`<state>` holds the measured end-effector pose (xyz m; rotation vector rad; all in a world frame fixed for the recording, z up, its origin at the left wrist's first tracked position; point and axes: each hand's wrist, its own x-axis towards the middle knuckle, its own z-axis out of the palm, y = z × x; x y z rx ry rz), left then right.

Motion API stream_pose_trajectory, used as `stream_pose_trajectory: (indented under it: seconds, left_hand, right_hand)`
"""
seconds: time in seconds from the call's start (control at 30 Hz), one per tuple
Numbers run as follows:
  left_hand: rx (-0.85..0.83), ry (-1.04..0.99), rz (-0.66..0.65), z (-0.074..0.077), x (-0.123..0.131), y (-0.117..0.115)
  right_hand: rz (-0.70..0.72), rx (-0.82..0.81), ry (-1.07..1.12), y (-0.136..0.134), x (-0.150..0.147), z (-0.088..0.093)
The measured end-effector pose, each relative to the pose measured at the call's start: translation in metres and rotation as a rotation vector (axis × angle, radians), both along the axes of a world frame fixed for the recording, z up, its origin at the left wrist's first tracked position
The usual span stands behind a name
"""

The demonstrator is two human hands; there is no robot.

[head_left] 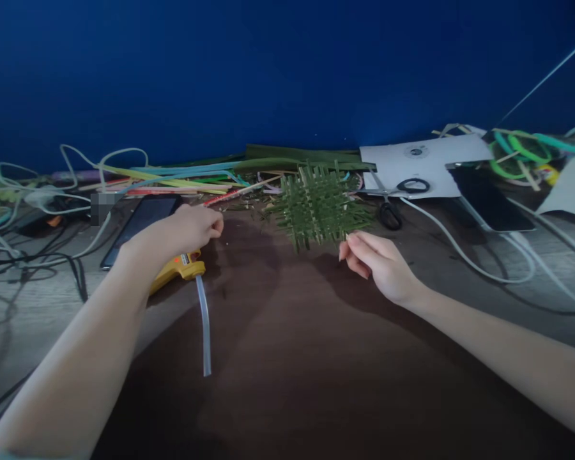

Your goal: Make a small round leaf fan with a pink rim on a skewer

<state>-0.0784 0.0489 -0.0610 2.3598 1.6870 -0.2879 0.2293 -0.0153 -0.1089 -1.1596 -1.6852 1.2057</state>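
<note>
A woven green leaf mat [311, 207] with loose strip ends is held up a little over the table. My right hand [381, 262] pinches its lower right corner between thumb and fingers. On the left, my left hand [196, 227] is closed, knuckles up, above a yellow glue gun [191, 267]; what its fingers hold, if anything, is hidden. A clear glue stick [204, 329] pokes out of the glue gun toward me. Just beyond my left hand is a red stick with pale marks [218, 197]; I cannot tell whether the hand touches it.
Behind my left hand lies a dark phone [137, 230], with tangled white cables [69, 252] to its left. Coloured strips [182, 179] and long green leaves [301, 156] line the blue wall. Black-handled scissors [390, 215], white paper [407, 167] and another phone [491, 198] are at right.
</note>
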Motion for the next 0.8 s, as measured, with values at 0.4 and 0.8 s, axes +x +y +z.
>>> stream_pose_trajectory:
  seconds: [0.4,0.8]
  left_hand:
    - [0.296,-0.007,0.081,0.025,0.006,-0.011]
    - [0.474,-0.154,0.216,0.006,0.023,-0.01]
  right_hand:
    - [-0.007,0.014,0.003,-0.001,0.0,-0.001]
    - [0.033,0.03,-0.071,0.0,-0.003,-0.001]
